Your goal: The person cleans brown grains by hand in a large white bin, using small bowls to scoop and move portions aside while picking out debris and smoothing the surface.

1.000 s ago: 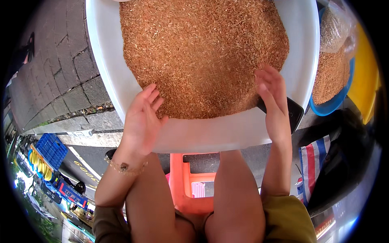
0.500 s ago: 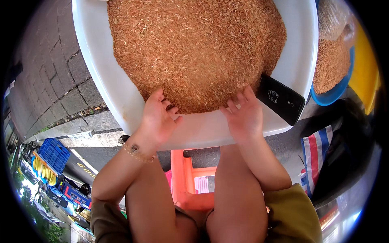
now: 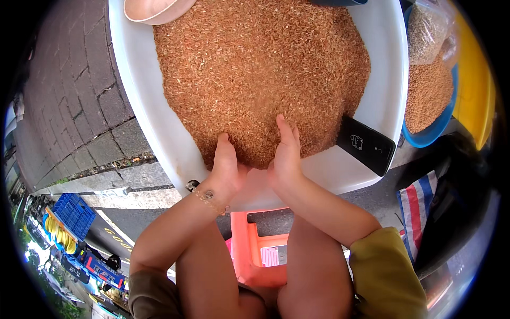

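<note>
A broad heap of reddish-brown rice-like grain (image 3: 260, 69) lies in a large white basin (image 3: 138, 80) in front of me. At the basin's near side, my left hand (image 3: 228, 167) is set against the heap's edge, a straight digit pointing away from me and the other fingers hidden. My right hand (image 3: 287, 154) faces it from the other side, its visible fingers stretched out along the grain and the rest out of sight. Between the hands is a narrow gap. Neither is seen gripping anything. A black phone (image 3: 366, 143) rests on the basin's right rim, one end at the grain.
A pale pink bowl (image 3: 159, 10) sits at the basin's far left, and a dark bowl (image 3: 337, 2) at its far edge. To the right stands a blue basin (image 3: 433, 135) of tan grains with a plastic bag (image 3: 427, 34) on it. An orange stool (image 3: 241, 244) is below.
Both hands have come closer together, turned more on edge, with less of the fingers showing. The view has shifted, bringing two bowls into sight at the basin's far side.
</note>
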The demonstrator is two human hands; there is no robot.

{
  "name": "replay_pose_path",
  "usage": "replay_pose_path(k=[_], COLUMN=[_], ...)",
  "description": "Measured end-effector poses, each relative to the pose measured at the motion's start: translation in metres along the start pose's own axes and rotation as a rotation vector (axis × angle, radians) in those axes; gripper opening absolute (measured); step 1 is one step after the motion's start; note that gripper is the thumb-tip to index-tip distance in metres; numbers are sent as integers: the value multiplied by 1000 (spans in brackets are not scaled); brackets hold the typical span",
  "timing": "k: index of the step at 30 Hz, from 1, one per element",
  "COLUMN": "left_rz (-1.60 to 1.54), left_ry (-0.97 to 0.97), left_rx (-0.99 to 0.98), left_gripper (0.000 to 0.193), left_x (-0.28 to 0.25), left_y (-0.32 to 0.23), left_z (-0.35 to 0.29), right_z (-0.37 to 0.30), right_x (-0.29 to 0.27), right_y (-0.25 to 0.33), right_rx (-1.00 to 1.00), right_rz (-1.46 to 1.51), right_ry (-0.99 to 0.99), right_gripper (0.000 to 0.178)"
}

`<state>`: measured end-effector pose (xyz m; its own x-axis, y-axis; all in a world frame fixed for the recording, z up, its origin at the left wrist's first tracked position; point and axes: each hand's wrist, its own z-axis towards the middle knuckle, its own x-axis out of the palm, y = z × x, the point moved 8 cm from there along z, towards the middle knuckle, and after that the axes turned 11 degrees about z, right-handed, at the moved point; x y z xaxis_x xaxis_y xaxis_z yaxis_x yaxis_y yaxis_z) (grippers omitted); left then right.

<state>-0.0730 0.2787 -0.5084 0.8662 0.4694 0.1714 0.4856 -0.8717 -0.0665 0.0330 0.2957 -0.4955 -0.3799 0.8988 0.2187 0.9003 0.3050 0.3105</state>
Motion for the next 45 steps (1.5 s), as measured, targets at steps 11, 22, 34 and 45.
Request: replay_pose_path(k=[11, 22, 34, 45], left_rz=[-132, 101, 301, 90], left_ry=[159, -64, -240, 70], left_rx=[274, 340, 50, 267], left_gripper=[34, 61, 80, 45], left_x=[49, -19, -48, 51], left_y=[-63, -67, -33, -53], left_z=[-44, -80, -9, -17], right_z=[-25, -34, 12, -10], right_x=[43, -12, -26, 43], right_y=[29, 98, 76, 35], right_rx=[34, 129, 295, 400], right_rz=[13, -398, -159, -188], right_ry=[144, 207, -136, 241], right_gripper=[36, 68, 71, 54])
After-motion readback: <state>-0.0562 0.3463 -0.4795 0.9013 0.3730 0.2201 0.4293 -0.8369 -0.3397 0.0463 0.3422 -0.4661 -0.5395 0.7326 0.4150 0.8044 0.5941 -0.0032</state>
